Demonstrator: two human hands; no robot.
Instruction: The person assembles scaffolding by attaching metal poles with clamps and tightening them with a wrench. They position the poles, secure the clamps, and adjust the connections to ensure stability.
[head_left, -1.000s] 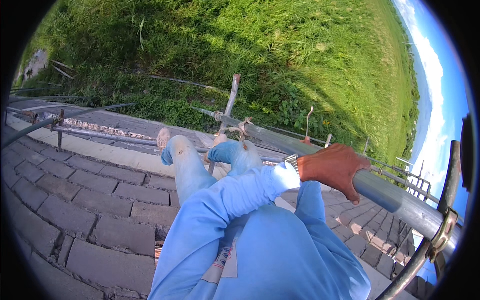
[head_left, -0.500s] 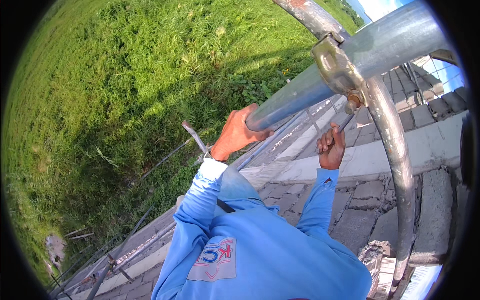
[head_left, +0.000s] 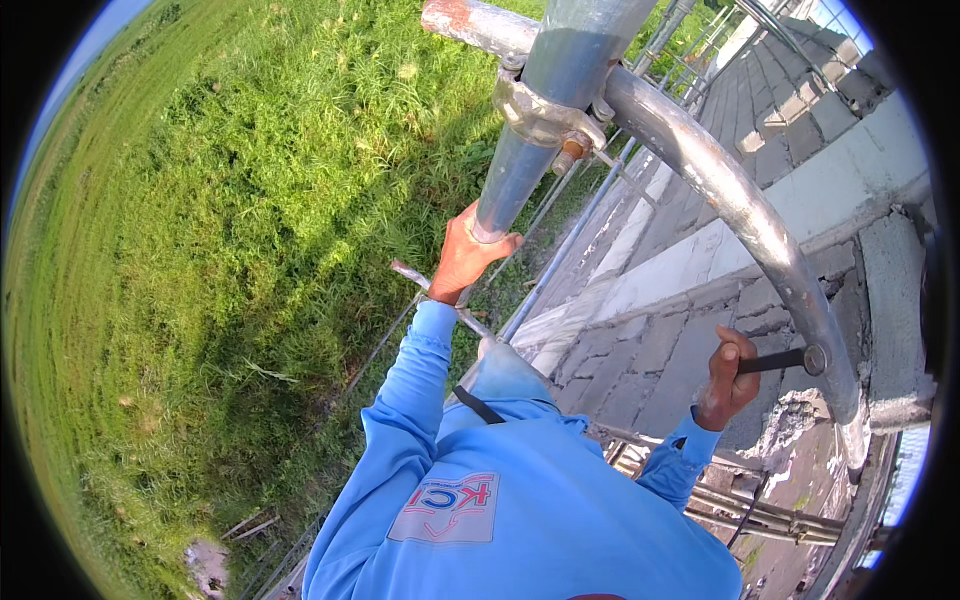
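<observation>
The steel pipe point(head_left: 545, 120) runs down from the top of the view to your left hand point(head_left: 466, 262), whose fingers wrap around its lower end. A metal clamp point(head_left: 540, 108) (rusty at its bolt) joins it to a curved pipe point(head_left: 740, 215) that sweeps down to the right. Your right hand point(head_left: 727, 378) is clenched on a dark rod-like tool point(head_left: 778, 360), perhaps a wrench, whose tip meets that curved pipe. Grey block paving point(head_left: 650, 350) lies below, with grass point(head_left: 220, 250) to the left.
</observation>
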